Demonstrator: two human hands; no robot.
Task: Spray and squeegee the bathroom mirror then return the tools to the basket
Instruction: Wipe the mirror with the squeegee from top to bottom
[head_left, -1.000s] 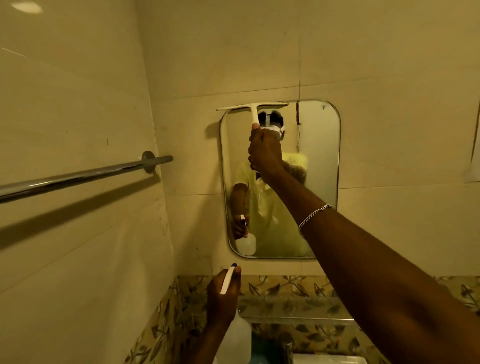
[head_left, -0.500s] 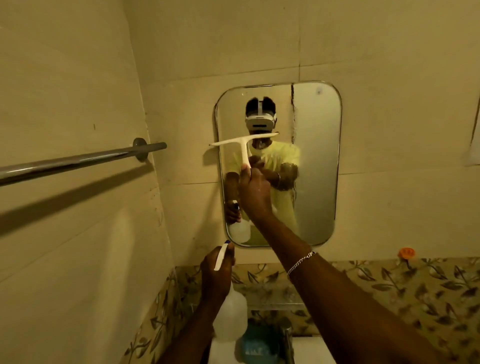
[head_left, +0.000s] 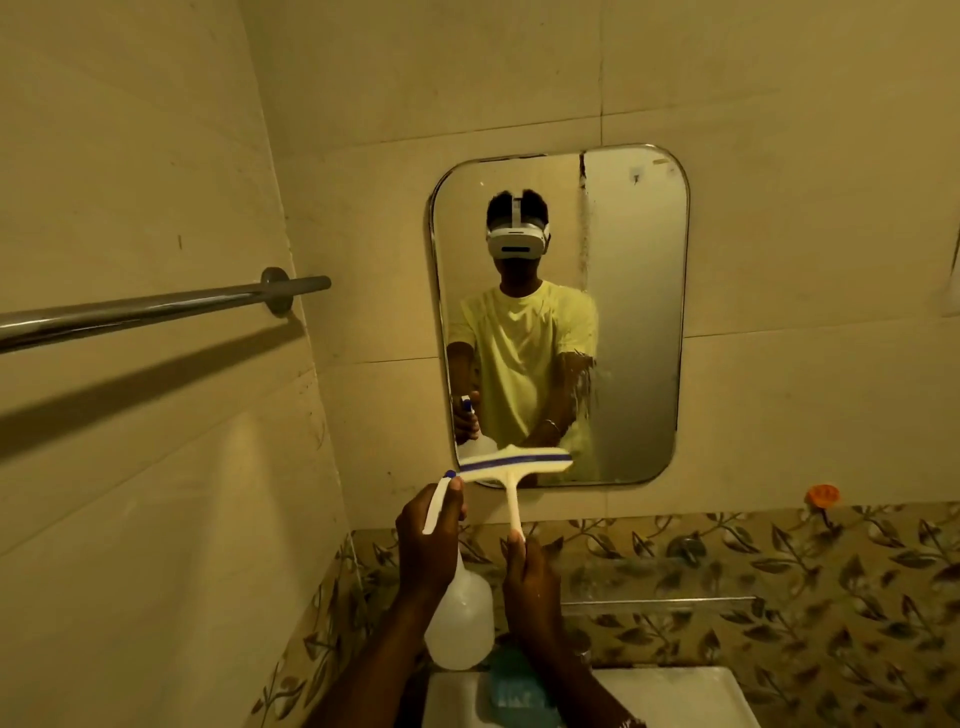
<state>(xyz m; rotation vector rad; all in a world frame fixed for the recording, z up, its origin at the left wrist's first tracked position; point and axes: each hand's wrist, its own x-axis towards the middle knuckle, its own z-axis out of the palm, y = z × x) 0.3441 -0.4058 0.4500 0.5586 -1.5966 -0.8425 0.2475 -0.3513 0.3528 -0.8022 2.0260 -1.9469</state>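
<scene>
The rounded wall mirror (head_left: 634, 322) hangs ahead; its left half looks wiped and its right half is hazy, with a wet streak down the middle. My right hand (head_left: 530, 571) grips the handle of a white squeegee (head_left: 511, 467), whose blue-striped blade lies across the mirror's bottom left edge. My left hand (head_left: 428, 540) holds a translucent spray bottle (head_left: 460, 623) by its white trigger, just left of the squeegee handle. No basket is in view.
A chrome towel bar (head_left: 156, 309) juts from the left wall at shoulder height. A white sink (head_left: 675, 696) sits below with something teal on its rim. A narrow shelf (head_left: 660, 603) crosses the leaf-patterned tiles. An orange hook (head_left: 823, 493) sticks on the wall at right.
My right hand has drawn the squeegee from the mirror's top edge down its left half to the bottom edge. The spray bottle has stayed low in my left hand.
</scene>
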